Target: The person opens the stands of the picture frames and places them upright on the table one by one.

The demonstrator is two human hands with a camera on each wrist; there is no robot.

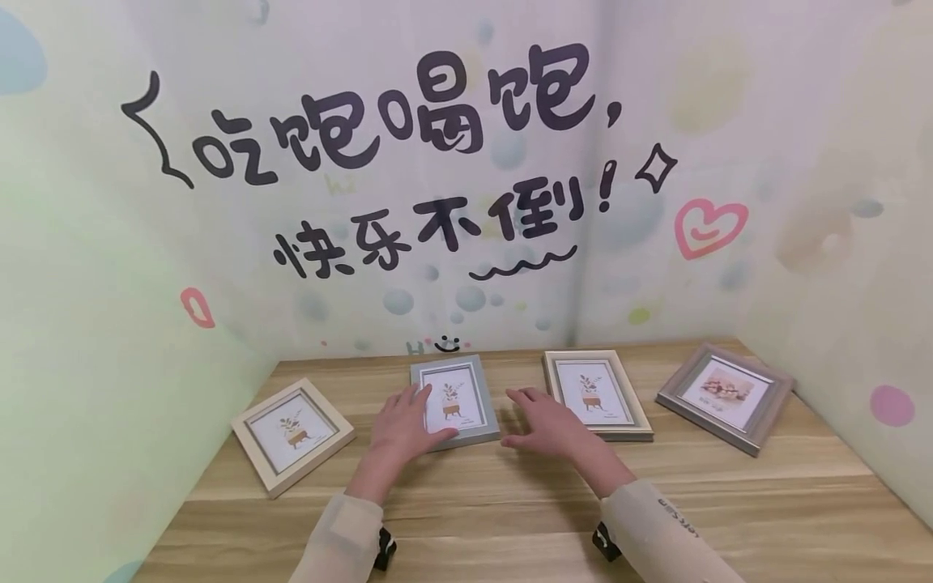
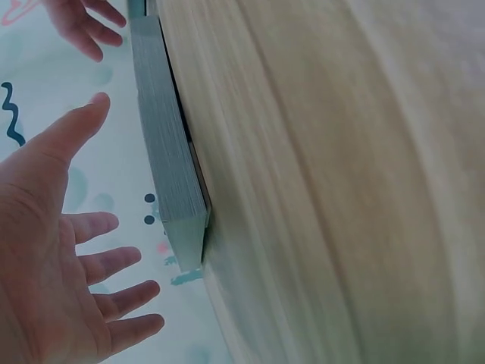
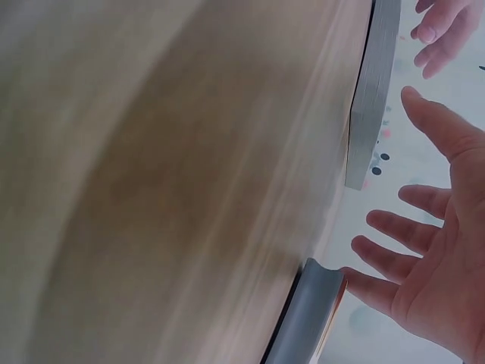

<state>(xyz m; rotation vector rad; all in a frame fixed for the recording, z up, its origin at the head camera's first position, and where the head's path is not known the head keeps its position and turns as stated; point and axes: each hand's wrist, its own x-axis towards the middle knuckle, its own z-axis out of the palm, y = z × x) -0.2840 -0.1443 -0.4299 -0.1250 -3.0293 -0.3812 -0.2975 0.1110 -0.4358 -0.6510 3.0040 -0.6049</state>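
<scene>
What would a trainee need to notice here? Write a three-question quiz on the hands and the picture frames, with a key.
1. How many picture frames lie on the wooden table?
2. True or false: the left hand is closed in a fist around the grey frame.
3. Which frame lies nearest the right hand on its right side? A) the cream frame B) the silver frame C) the pale gold frame

Key
1. Four.
2. False: both wrist views show its fingers spread and straight, over the frame's left edge.
3. C.
</scene>
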